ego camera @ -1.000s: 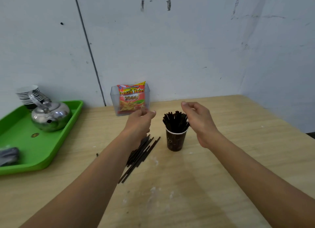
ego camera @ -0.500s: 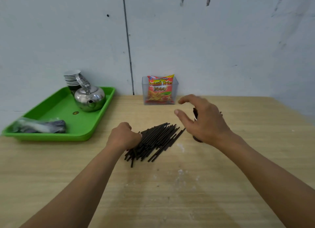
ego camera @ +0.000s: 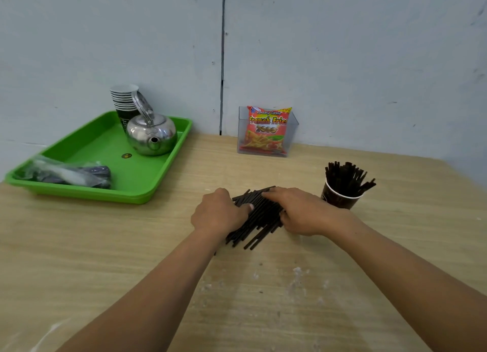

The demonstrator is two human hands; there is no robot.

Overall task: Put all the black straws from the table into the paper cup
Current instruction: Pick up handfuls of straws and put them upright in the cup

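A pile of black straws (ego camera: 259, 214) lies on the wooden table (ego camera: 131, 246) at the middle of the view. My left hand (ego camera: 218, 213) rests on the pile's left side with fingers curled over the straws. My right hand (ego camera: 303, 212) lies on the pile's right side, fingers spread across the straws' far ends. Both hands press the pile between them. To the right stands a dark paper cup (ego camera: 338, 197) with several black straws (ego camera: 345, 176) upright in it. The cup is apart from my right hand.
A green tray (ego camera: 147, 191) at the left holds a metal kettle (ego camera: 151, 134), a stack of paper cups (ego camera: 123, 101) and a plastic bag (ego camera: 66, 172). A clear box with a snack packet (ego camera: 266, 130) stands by the wall.
My right hand has come down from above the cup onto the right side of the pile. My left hand has shifted onto the straws. The view has swung left, uncovering the cup.
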